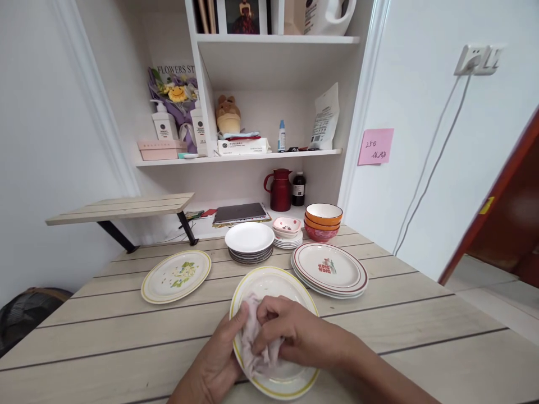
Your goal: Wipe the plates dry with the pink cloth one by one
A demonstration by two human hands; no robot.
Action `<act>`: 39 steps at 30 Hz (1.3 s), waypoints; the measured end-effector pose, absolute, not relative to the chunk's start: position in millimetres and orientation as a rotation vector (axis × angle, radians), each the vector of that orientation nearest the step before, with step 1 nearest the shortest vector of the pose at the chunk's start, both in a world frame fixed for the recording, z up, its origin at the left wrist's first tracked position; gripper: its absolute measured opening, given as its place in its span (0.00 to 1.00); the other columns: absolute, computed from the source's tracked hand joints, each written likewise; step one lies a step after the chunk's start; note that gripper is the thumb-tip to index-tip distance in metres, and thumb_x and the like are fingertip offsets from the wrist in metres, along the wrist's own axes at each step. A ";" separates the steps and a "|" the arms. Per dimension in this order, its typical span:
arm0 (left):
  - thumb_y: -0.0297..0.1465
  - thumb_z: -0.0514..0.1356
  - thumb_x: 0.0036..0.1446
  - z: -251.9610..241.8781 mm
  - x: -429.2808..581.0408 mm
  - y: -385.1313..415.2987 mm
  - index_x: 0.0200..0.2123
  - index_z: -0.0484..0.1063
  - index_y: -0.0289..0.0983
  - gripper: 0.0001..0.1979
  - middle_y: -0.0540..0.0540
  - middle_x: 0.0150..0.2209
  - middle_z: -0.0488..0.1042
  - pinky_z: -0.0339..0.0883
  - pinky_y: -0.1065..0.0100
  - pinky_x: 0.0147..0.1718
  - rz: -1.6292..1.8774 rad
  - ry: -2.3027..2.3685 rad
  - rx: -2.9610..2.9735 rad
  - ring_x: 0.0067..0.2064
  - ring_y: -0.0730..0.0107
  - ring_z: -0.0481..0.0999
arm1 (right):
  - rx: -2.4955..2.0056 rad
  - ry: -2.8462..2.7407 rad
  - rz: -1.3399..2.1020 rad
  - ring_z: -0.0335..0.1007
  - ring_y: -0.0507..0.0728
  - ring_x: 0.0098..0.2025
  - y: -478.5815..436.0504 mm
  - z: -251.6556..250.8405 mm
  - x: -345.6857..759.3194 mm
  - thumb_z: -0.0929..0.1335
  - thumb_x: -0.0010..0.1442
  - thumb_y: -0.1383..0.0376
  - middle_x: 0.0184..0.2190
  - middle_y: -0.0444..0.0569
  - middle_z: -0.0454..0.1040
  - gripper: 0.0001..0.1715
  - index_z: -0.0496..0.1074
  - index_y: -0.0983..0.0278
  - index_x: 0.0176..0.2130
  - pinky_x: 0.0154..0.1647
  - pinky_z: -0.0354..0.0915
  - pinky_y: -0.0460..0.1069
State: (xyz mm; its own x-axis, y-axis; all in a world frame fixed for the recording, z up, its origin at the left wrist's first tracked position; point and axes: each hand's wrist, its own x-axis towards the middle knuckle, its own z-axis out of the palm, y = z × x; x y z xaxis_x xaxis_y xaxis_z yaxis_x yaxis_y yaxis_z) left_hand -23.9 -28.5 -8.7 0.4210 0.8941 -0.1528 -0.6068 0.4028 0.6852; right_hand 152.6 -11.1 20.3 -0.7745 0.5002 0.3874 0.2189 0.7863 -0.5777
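A white oval plate with a yellow rim is tilted up near the table's front edge. My left hand grips its left side, thumb over the rim and other fingers hidden beneath. Bunched in my right hand is a pale pink cloth, pressed on the plate's face; its loose part lies by my left thumb. A similar oval plate with a green pattern lies to the left. Red-rimmed oval plates are stacked to the right, and a white round plate tops a stack behind.
Orange and red bowls stand stacked at the back right, beside small dishes. A low wooden riser is at the back left. Behind the table, a shelf unit holds a red jug, a dark bottle and a laptop.
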 end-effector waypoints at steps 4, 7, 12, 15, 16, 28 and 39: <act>0.36 0.57 0.60 -4.9 -28.2 -24.5 0.51 0.71 0.29 0.20 0.36 0.42 0.79 0.66 0.59 0.48 0.964 0.553 0.540 0.46 0.54 0.77 | -0.538 -2.531 0.720 0.65 0.50 0.41 -11.8 17.1 152.7 0.69 0.51 0.74 0.38 0.43 0.66 0.13 0.78 0.58 0.35 0.52 0.56 0.48; 0.39 0.56 0.60 -5.3 -33.2 -20.6 0.55 0.68 0.30 0.24 0.35 0.45 0.78 0.65 0.57 0.50 0.896 0.504 0.492 0.48 0.52 0.76 | -0.527 -2.611 0.797 0.65 0.49 0.41 -10.5 20.6 161.0 0.68 0.50 0.75 0.38 0.41 0.66 0.13 0.78 0.59 0.31 0.52 0.56 0.47; 0.39 0.55 0.61 -5.9 -40.2 -15.6 0.61 0.59 0.29 0.29 0.33 0.49 0.76 0.60 0.55 0.55 0.833 0.493 0.383 0.51 0.51 0.74 | -0.854 -2.641 0.866 0.66 0.49 0.37 -0.8 30.3 191.1 0.63 0.43 0.81 0.38 0.42 0.66 0.20 0.76 0.60 0.30 0.33 0.58 0.41; 0.38 0.56 0.60 -3.8 -40.6 -15.6 0.63 0.55 0.29 0.31 0.33 0.51 0.75 0.58 0.54 0.57 0.849 0.533 0.339 0.53 0.51 0.73 | -1.274 -2.507 0.581 0.66 0.50 0.34 6.4 29.6 200.3 0.63 0.43 0.79 0.38 0.43 0.67 0.22 0.75 0.58 0.33 0.32 0.56 0.43; 0.37 0.57 0.60 -3.1 -40.2 -16.1 0.63 0.54 0.29 0.32 0.33 0.51 0.74 0.58 0.54 0.57 0.858 0.547 0.334 0.53 0.51 0.73 | -1.379 -2.438 0.477 0.66 0.50 0.34 8.5 27.7 199.5 0.64 0.45 0.78 0.39 0.43 0.67 0.22 0.74 0.57 0.35 0.32 0.56 0.44; 0.39 0.56 0.60 -7.1 -31.9 -16.7 0.60 0.61 0.32 0.27 0.36 0.48 0.77 0.61 0.55 0.54 0.913 0.496 0.401 0.50 0.53 0.76 | -0.998 -2.312 0.520 0.64 0.56 0.48 2.9 18.2 128.2 0.65 0.54 0.72 0.48 0.49 0.64 0.26 0.69 0.56 0.52 0.50 0.60 0.49; 0.44 0.52 0.61 -10.0 -39.0 -13.7 0.60 0.61 0.29 0.31 0.34 0.50 0.75 0.57 0.56 0.57 0.839 0.373 0.357 0.54 0.52 0.71 | -0.909 -2.656 0.932 0.66 0.51 0.38 -3.9 34.7 190.6 0.69 0.43 0.76 0.38 0.41 0.67 0.18 0.73 0.58 0.35 0.35 0.60 0.43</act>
State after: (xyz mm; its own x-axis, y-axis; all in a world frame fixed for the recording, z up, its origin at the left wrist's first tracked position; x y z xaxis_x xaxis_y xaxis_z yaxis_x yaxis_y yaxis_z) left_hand -39.0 -13.7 -10.0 0.6112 0.7712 -0.1778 -0.6485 0.6168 0.4461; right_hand 190.6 -3.9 34.7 -0.7959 0.6048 -0.0282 0.4898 0.6158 -0.6172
